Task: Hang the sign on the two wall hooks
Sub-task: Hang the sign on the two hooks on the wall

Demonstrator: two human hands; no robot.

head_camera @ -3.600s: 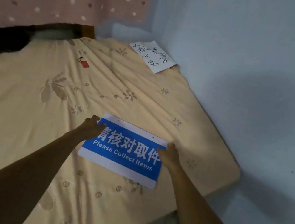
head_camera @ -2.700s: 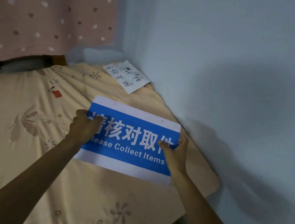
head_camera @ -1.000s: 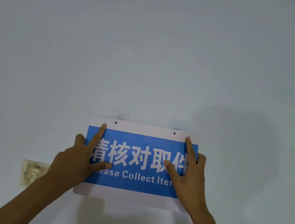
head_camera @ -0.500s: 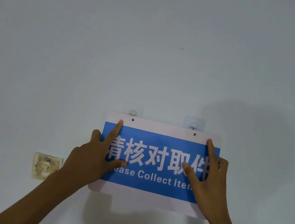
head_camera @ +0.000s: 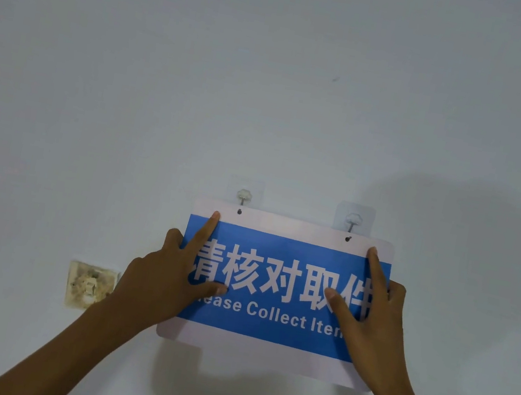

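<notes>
A blue and white sign reading "Please Collect Items" is held flat against the pale wall. My left hand grips its left edge, forefinger stretched up toward the top left hole. My right hand grips the right edge in the same way. Two clear adhesive hooks, the left hook and the right hook, stick out just above the sign's top edge. The sign's two small holes sit right under the hooks; whether the hook tips pass through them I cannot tell.
An old stained wall socket sits on the wall left of my left forearm. The shadows of the sign and my arms fall on the wall below and to the right.
The sign was lifted off the bed and brought up to the wall. Over the last second it rose slightly, so its holes now lie right under the hooks.
</notes>
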